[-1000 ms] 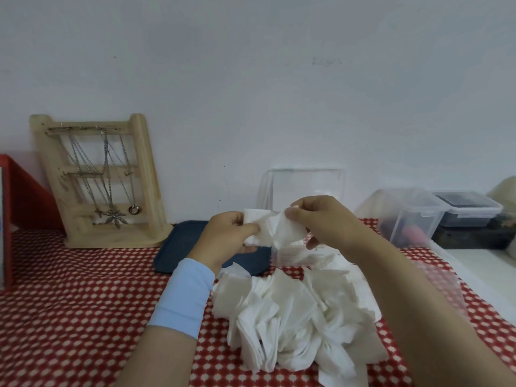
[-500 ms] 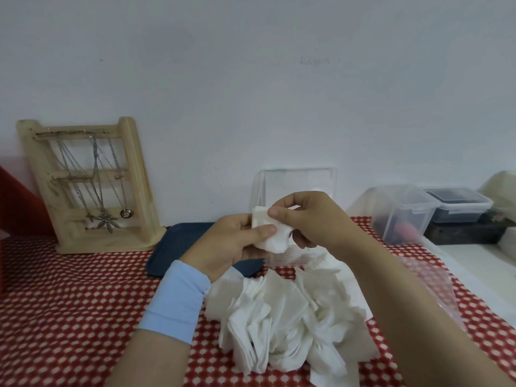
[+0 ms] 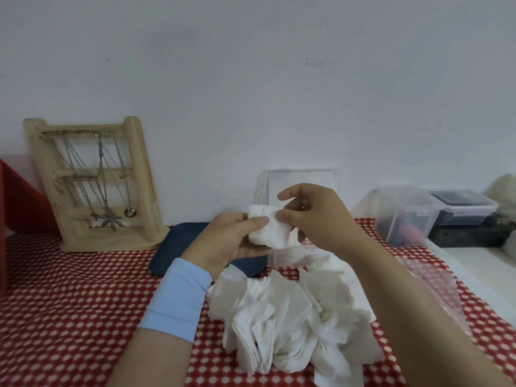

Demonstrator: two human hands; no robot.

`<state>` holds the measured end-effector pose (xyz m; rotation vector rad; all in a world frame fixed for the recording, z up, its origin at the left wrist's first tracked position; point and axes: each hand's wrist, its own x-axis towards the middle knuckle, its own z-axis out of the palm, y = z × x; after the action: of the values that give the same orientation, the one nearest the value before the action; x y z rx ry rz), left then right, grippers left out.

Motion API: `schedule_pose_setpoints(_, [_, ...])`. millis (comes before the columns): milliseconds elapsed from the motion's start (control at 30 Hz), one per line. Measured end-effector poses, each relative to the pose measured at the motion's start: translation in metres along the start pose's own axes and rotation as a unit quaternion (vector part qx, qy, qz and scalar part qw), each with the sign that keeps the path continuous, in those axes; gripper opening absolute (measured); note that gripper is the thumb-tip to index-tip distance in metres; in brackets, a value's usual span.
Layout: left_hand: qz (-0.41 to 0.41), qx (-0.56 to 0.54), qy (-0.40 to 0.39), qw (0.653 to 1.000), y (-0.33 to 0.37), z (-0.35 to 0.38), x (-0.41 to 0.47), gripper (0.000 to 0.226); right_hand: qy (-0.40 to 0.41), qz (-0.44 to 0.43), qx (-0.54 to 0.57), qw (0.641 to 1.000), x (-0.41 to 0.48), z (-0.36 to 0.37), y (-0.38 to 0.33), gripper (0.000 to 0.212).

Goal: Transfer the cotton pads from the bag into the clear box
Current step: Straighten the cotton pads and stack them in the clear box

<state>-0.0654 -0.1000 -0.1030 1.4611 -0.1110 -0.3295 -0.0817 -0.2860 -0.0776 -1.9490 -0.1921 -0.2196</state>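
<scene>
**Item record: cotton pads in transit, bench read left to right**

1. Pale wooden ladder-shaped jewellery stand [image 3: 95, 185], hung with silver chains, is standing at the back left on the red-and-white dotted tablecloth [image 3: 69, 289].
2. Dark blue flat plastic tray [image 3: 178, 244] is lying just behind the left wrist, which is wearing a light-blue cuff [image 3: 178, 300].
3. Left hand [image 3: 229, 241] is gripping a small wad of white square cotton pads [image 3: 270, 233], thumb on top and fingers curled beneath.
4. Loose heap of white cotton pads [image 3: 290, 317] is resting on the cloth directly below both hands, outside the bag.
5. Clear acrylic box [image 3: 304, 177], lid standing open, is waiting just behind the held wad.
6. Right hand [image 3: 315, 216] is pinching the wad's right edge with the thumb, while the forefinger is lifting clear above it.
7. Crumpled clear plastic bag [image 3: 438, 289] is lying beside the right forearm, apparently emptied.
8. Two translucent lidded tubs [image 3: 405, 213] are sitting at the far right.

Change noted: a second ago the pads were being held spread between the two hands; they are now being squared into one compact wad, held mainly by the left hand. Judgement: this batch is nearly ready to go in the box, but most pads are still waiting in the heap.
</scene>
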Motion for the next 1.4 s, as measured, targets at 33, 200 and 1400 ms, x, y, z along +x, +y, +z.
schedule_pose_setpoints(33, [0.004, 0.012, 0.007, 1.0, -0.001, -0.001, 0.001, 0.027, 0.001, 0.008, 0.005, 1.0, -0.001, 0.001, -0.002, 0.024])
schedule_pose_setpoints(200, [0.01, -0.03, 0.014, 0.999, -0.001, -0.005, 0.001, 0.024, -0.036, 0.093, 0.01, 0.995, -0.003, 0.003, -0.001, 0.021])
schedule_pose_setpoints(1400, [0.004, -0.006, 0.036, 0.999, -0.005, -0.001, 0.001, 0.021, 0.083, -0.039, -0.137, 0.986, -0.003, 0.01, 0.005, 0.03])
